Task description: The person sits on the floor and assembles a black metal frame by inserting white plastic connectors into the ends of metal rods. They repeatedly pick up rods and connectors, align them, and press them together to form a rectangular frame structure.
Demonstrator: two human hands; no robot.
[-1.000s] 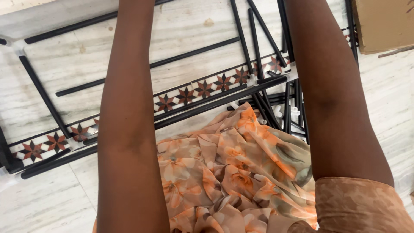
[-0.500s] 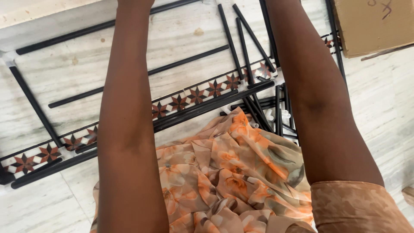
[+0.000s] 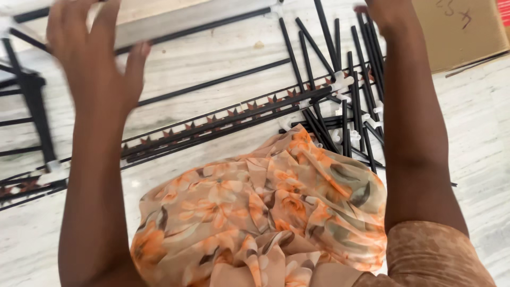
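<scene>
Nearest the camera, an orange floral cloth (image 3: pixel 265 212) covers the person's lap. Beyond it a long black rail with star-patterned trim (image 3: pixel 223 125) lies slantwise on the pale marble floor (image 3: pixel 478 133), beside a heap of loose black rods (image 3: pixel 340 79) with white plastic connectors (image 3: pixel 342 82). The left hand (image 3: pixel 93 58), blurred, hovers with fingers spread wide, grasping nothing, above a black rod running toward a grey panel (image 3: pixel 191 18). The right hand (image 3: pixel 385 10) reaches over the rod heap at the frame's top edge; its fingers are cut off, so its grip cannot be told. A brown cardboard box (image 3: pixel 457 32) sits farthest right.
</scene>
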